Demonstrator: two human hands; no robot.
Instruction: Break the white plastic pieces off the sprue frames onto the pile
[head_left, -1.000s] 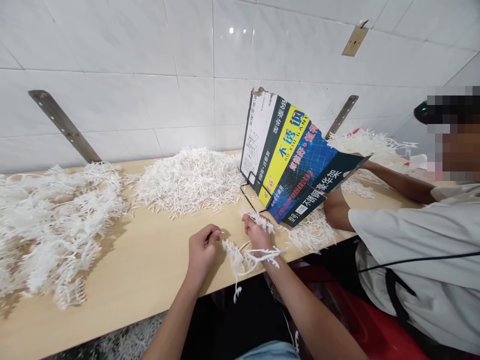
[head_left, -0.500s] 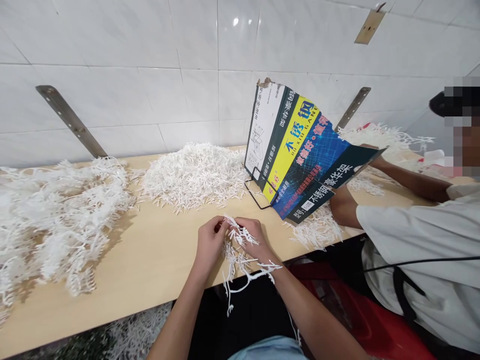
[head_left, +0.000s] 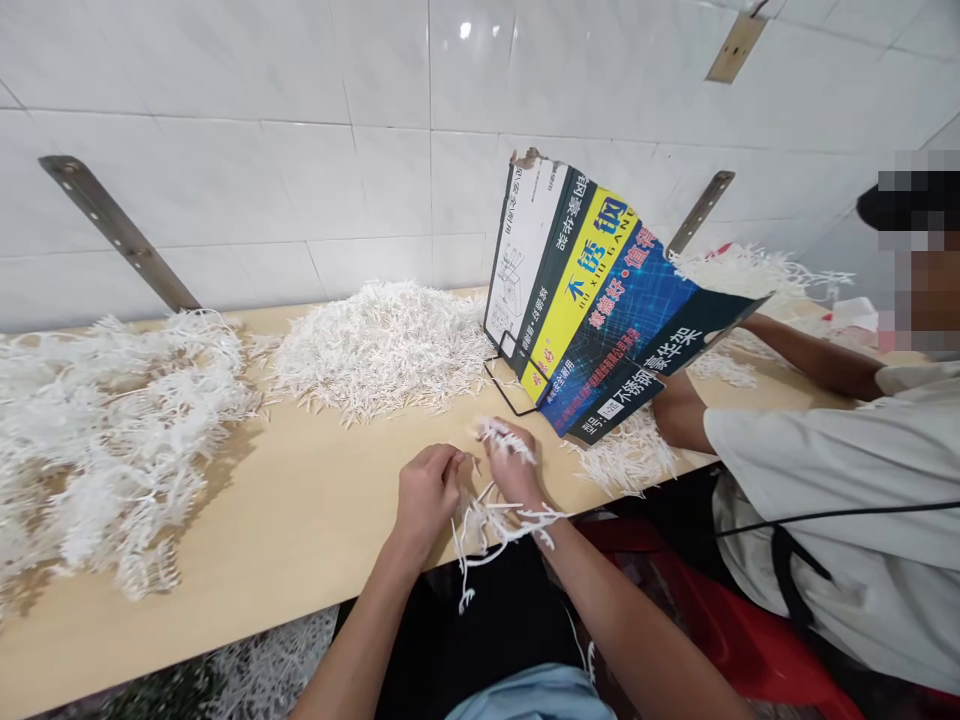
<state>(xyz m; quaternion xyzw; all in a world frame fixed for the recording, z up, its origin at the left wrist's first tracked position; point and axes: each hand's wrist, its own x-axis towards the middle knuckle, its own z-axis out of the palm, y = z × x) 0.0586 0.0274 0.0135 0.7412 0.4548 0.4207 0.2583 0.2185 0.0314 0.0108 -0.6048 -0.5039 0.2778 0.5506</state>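
Observation:
My left hand (head_left: 429, 497) is closed in a pinch just above the table's front edge. White branched plastic strands (head_left: 491, 520) hang beside its fingers and drape across my right wrist; exactly where they are gripped is hidden. A hand's width to the right, my right hand (head_left: 514, 472) is curled around a small bunch of white twiggy pieces (head_left: 504, 438), slightly blurred. Beyond both hands lies a heap of short white plastic pieces (head_left: 390, 350). A larger pile of white branched sprigs (head_left: 127, 430) covers the table's left side.
A printed cardboard panel (head_left: 577, 300) leans on a black wire stand (head_left: 514, 390) to the right. Behind it a co-worker's arm (head_left: 682, 410) reaches over more white pieces (head_left: 626, 455). Metal brackets (head_left: 120, 235) are fixed to the tiled wall. A red stool (head_left: 720, 620) stands below the table (head_left: 300, 520).
My hands were together over the white pieces; now they are apart, the right shifted right and slightly forward with its bunch. The hanging strands have swung. The view has shifted slightly.

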